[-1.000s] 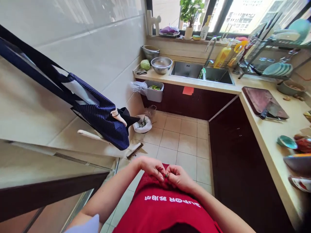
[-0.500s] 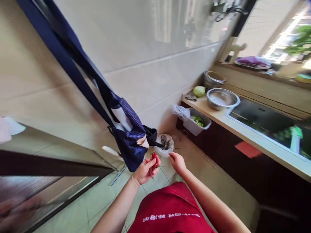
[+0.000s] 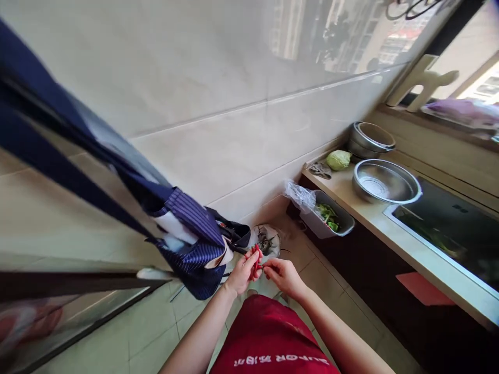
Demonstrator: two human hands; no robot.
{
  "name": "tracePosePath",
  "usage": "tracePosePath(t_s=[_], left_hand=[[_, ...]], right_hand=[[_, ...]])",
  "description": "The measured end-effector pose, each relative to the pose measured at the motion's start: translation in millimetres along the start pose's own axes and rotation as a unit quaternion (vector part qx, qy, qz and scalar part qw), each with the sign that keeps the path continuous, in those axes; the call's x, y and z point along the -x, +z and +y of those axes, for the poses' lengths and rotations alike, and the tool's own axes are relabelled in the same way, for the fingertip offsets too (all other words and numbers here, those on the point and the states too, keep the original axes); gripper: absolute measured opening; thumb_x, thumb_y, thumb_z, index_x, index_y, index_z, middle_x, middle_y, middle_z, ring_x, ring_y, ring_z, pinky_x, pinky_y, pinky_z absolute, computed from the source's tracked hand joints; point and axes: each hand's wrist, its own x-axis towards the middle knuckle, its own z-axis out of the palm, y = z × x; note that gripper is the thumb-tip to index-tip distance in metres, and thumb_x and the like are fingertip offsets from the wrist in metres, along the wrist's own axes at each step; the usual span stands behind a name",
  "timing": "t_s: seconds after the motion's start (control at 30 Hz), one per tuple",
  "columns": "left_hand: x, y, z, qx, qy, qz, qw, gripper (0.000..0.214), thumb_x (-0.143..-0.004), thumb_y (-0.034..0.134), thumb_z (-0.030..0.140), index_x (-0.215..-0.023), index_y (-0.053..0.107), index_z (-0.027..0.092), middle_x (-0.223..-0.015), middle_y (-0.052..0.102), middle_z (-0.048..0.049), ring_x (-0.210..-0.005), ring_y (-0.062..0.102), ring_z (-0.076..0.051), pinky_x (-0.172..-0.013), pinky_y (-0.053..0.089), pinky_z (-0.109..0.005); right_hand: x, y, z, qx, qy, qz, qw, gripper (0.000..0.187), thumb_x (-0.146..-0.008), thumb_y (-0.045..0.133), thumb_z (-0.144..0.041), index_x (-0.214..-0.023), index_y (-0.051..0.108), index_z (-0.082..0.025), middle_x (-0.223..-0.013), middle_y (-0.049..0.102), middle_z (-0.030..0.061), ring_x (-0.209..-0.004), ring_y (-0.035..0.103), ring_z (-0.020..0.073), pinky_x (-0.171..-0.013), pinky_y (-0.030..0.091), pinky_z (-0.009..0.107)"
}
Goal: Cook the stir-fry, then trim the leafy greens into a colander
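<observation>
Two hands come together above the floor, just past the lap of a red apron point(image 3: 268, 324), and a few red peppers point(image 3: 256, 255) are the thing to find all the rest by. The peppers are in the left hand point(image 3: 244, 272), which has its grip closed around them. Their long way points mostly away from the body. The right hand point(image 3: 284, 276) is on the right side of the peppers, with its finger and thumb pinched together by their near end. That grip looks clamped on a little stem, but the bit is too tiny to be sure. So the left hand is closest, and the right one seems to touch.

Just past the peppers, a small bin with a white bag point(image 3: 275, 248) sits low on the floor, with dark stalks in it. To the left of the peppers hangs a blue striped cloth point(image 3: 195, 252), near the left wrist, where it could get in the way. Nothing stands between the two hands. Right of the peppers and farther off, a gray tub point(image 3: 316, 224) holds green scraps point(image 3: 328, 215). Beyond that is the bench point(image 3: 345, 196), with a cabbage point(image 3: 338, 160) and a steel bowl point(image 3: 397, 183).
</observation>
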Motion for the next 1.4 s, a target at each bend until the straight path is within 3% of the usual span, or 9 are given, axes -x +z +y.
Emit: tracePosePath(t_s=[0.23, 0.43, 0.63, 0.83, 0.97, 1.07, 1.2, 1.3, 1.4], left_hand=[[-59, 18.0, 23, -0.185, -0.026, -0.042, 0.982, 0.044, -0.073, 0.052, 0.059, -0.082, 0.045, 0.016, -0.058, 0.044, 0.0065, -0.039, 0.040, -0.004, -0.035, 0.025, -0.016], [-79, 25.5, 33, -0.174, -0.087, -0.133, 0.972, 0.044, -0.072, 0.052, 0.060, -0.078, 0.045, 0.016, -0.056, 0.040, 0.0079, -0.036, 0.031, -0.001, -0.034, 0.020, -0.016], [-85, 16.8, 52, -0.133, -0.203, -0.240, 0.940, 0.041, -0.072, 0.058, 0.054, -0.078, 0.047, 0.015, -0.049, 0.036, 0.0093, -0.034, 0.025, -0.001, -0.033, 0.014, -0.018], [-99, -3.3, 67, -0.104, -0.112, -0.122, 0.981, 0.035, -0.073, 0.061, 0.047, -0.077, 0.047, 0.015, -0.061, 0.047, 0.0049, -0.049, 0.042, -0.003, -0.044, 0.027, -0.014], [-107, 3.0, 68, -0.101, -0.100, -0.078, 0.987, 0.033, -0.073, 0.062, 0.044, -0.083, 0.051, 0.014, -0.070, 0.056, 0.0004, -0.059, 0.052, -0.007, -0.054, 0.038, -0.018], [-109, 27.3, 54, -0.112, -0.104, -0.085, 0.985, 0.036, -0.073, 0.063, 0.042, -0.094, 0.053, 0.015, -0.068, 0.058, 0.0006, -0.059, 0.054, -0.009, -0.055, 0.040, -0.020], [-123, 86.2, 1, -0.131, -0.132, -0.112, 0.976, 0.040, -0.073, 0.063, 0.042, -0.104, 0.051, 0.020, -0.065, 0.060, 0.0024, -0.061, 0.056, -0.010, -0.059, 0.043, -0.021], [-139, 161.8, -62, -0.123, -0.193, -0.110, 0.967, 0.035, -0.066, 0.071, 0.038, -0.091, 0.055, 0.019, -0.077, 0.065, -0.0012, -0.076, 0.061, -0.014, -0.068, 0.046, -0.024], [-150, 260.9, -128, -0.120, -0.224, -0.144, 0.956, 0.032, -0.062, 0.074, 0.037, -0.081, 0.056, 0.017, -0.077, 0.065, -0.0022, -0.075, 0.061, -0.013, -0.068, 0.046, -0.024]], right_hand=[[-10, -25, -13, 0.104, 0.029, 0.115, 0.987, 0.019, -0.079, 0.043, -0.016, -0.084, 0.061, -0.020, -0.061, 0.057, -0.0020, -0.051, 0.045, 0.0104, -0.052, 0.031, 0.021], [-18, -14, -20, 0.066, 0.026, 0.186, 0.980, 0.016, -0.072, 0.039, -0.008, -0.072, 0.050, -0.019, -0.063, 0.054, -0.0022, -0.053, 0.043, 0.0098, -0.053, 0.032, 0.020], [-27, -10, -21, -0.070, -0.006, 0.137, 0.988, 0.017, -0.073, 0.041, -0.008, -0.071, 0.055, -0.018, -0.067, 0.058, -0.0016, -0.060, 0.048, 0.0100, -0.057, 0.038, 0.019], [-61, -6, 33, -0.011, 0.128, 0.191, 0.973, 0.025, -0.076, 0.044, -0.018, -0.089, 0.065, -0.017, -0.069, 0.064, 0.0025, -0.059, 0.053, 0.0142, -0.058, 0.043, 0.025], [-93, -2, 67, -0.005, 0.127, 0.166, 0.978, 0.042, -0.064, 0.055, -0.011, -0.104, 0.062, -0.021, -0.101, 0.064, 0.0061, -0.082, 0.058, 0.0189, -0.075, 0.044, 0.029], [-84, -12, 80, 0.002, 0.138, 0.153, 0.979, 0.029, -0.065, 0.055, -0.011, -0.089, 0.068, -0.021, -0.096, 0.066, 0.0048, -0.083, 0.059, 0.0200, -0.074, 0.044, 0.029], [-18, -62, 114, 0.005, 0.174, 0.210, 0.962, 0.022, -0.077, 0.049, -0.020, -0.085, 0.069, -0.022, -0.075, 0.069, 0.0005, -0.069, 0.061, 0.0154, -0.064, 0.045, 0.023], [61, -126, 152, 0.003, 0.210, 0.311, 0.927, 0.030, -0.084, 0.039, -0.025, -0.091, 0.067, -0.019, -0.076, 0.069, 0.0026, -0.069, 0.061, 0.0154, -0.062, 0.045, 0.022], [152, -195, 190, -0.004, 0.238, 0.393, 0.888, 0.029, -0.081, 0.041, -0.029, -0.085, 0.068, -0.017, -0.071, 0.067, 0.0047, -0.066, 0.060, 0.0182, -0.060, 0.045, 0.026]])
